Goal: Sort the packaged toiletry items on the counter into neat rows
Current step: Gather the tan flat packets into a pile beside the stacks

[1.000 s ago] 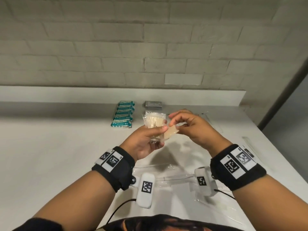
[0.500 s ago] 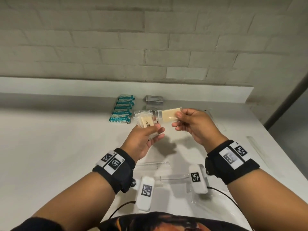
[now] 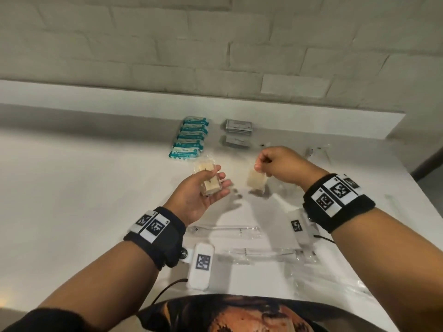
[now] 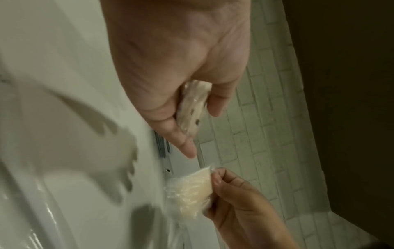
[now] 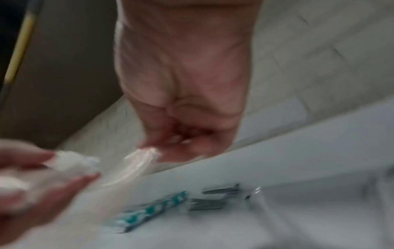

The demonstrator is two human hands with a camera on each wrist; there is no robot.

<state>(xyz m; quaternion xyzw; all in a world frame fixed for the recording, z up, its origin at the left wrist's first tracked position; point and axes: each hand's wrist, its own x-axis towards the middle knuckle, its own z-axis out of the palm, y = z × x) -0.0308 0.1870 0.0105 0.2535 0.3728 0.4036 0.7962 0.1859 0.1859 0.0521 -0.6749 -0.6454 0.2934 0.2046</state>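
Hands have split since a second ago: they met over one clump of wrapped soaps, now each carries its own. My left hand cradles a wrapped soap under thumb and curled fingers; another wrapper pokes out past them. My right hand pinches a second soap packet by its top edge, dangling above the counter. Teal packets at 11 o'clock, grey sachets at 12, both rowed. Soap row likely next.
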